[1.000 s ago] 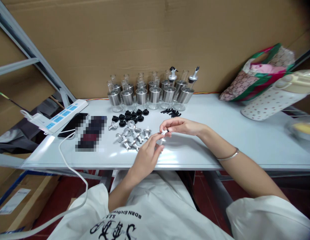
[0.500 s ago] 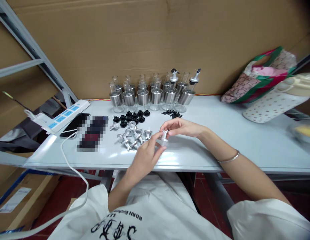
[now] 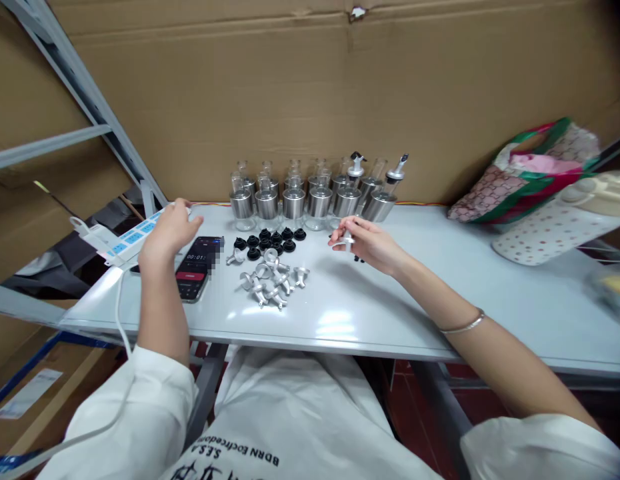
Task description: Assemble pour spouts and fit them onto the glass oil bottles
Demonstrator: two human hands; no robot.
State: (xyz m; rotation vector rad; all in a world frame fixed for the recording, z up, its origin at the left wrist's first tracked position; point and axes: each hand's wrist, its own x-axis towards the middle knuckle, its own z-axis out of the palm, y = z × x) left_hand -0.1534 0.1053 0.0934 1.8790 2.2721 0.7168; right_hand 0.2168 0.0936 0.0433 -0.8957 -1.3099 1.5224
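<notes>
- My table spans the view; I centre the clock on its loose spouts.
- Bottles stand at 1 o'clock, 2 already topped.
- At 10 o'clock, I have the power strip.
- Over it is my left hand, released, thumb parted from fingers; I can't tell whether they touch.
- My right hand, at 2 o'clock, pinches 1 silver spout above the table.
- Black stoppers cluster at 12 o'clock.
</notes>
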